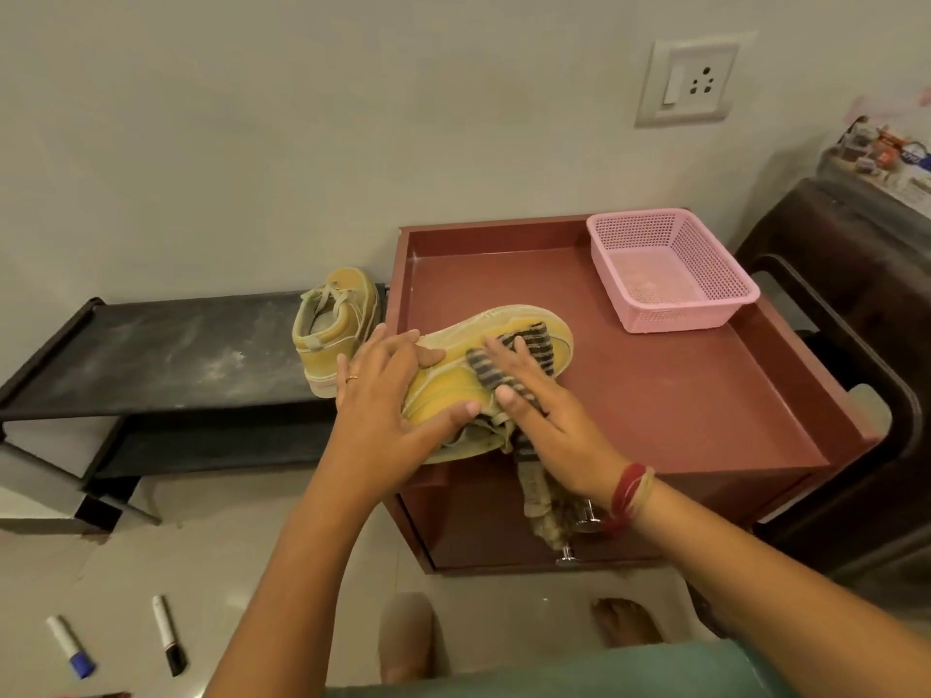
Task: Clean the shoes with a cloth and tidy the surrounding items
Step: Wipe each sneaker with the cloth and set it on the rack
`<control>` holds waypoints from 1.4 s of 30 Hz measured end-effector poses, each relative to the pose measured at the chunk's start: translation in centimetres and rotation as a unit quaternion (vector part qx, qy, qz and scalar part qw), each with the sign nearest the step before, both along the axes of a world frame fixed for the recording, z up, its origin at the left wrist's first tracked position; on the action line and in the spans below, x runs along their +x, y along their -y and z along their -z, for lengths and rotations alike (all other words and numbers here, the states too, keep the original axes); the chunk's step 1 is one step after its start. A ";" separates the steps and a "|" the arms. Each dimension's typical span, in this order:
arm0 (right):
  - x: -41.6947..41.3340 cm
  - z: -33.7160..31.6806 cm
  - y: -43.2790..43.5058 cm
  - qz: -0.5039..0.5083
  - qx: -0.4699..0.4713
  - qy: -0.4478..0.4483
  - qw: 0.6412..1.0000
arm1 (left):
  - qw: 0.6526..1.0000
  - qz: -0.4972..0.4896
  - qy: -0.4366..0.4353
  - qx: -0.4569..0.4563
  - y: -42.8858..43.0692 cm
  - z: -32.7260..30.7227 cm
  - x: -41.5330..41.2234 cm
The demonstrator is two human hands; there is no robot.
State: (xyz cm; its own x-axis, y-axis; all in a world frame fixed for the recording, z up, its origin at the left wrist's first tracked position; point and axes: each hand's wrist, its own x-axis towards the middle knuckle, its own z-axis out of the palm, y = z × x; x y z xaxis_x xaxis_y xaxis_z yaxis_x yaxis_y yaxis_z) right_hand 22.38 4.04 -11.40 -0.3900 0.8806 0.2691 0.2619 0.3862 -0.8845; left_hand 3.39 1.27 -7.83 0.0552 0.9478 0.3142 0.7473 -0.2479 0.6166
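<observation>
Head camera shows your left hand [388,395] wrapped round the yellow shoe [448,390]. Your fingers curl over the pale sole edge on the far side and your thumb presses the upper on the near side. The shoe lies on its side between them.

Your right hand [544,420] lies flat, fingers straight and slightly spread. It presses the striped cloth [534,340] against the same shoe, just to the right of your left thumb. You pinch nothing there; the cloth is only pinned under your palm and fingers. One end of it sticks out past your right fingertips, over the toe of the shoe. The other end hangs below your right wrist, down the front of the cabinet.

Under both hands, the shoe rests on the reddish cabinet top [680,395], at its near left corner.

The second shoe [337,330] stands upright just beyond and to the left of your left fingertips, on the black rack [166,355]. Whether your little finger touches it cannot be told.

The pink basket [670,269] sits well beyond your right hand, in the far right corner of the cabinet top.

Two pens lie on the floor, well to the left of your left forearm and nearer to you: a blue-capped marker [70,647] and a black-tipped marker [169,634], apart from each other.
</observation>
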 end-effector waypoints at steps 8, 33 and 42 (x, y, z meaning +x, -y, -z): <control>-0.3 -0.7 0.6 -0.027 -0.015 -0.019 0.999 | 1.000 -0.013 0.008 0.013 -0.2 -0.1 0.1; 3.0 -2.5 -2.4 0.378 -0.142 -0.348 0.846 | 1.000 -0.009 0.025 -0.008 0.1 -0.4 -0.5; -1.6 0.1 1.6 0.076 0.061 -0.074 0.992 | 0.996 -0.045 0.071 -0.013 0.0 -0.6 -1.8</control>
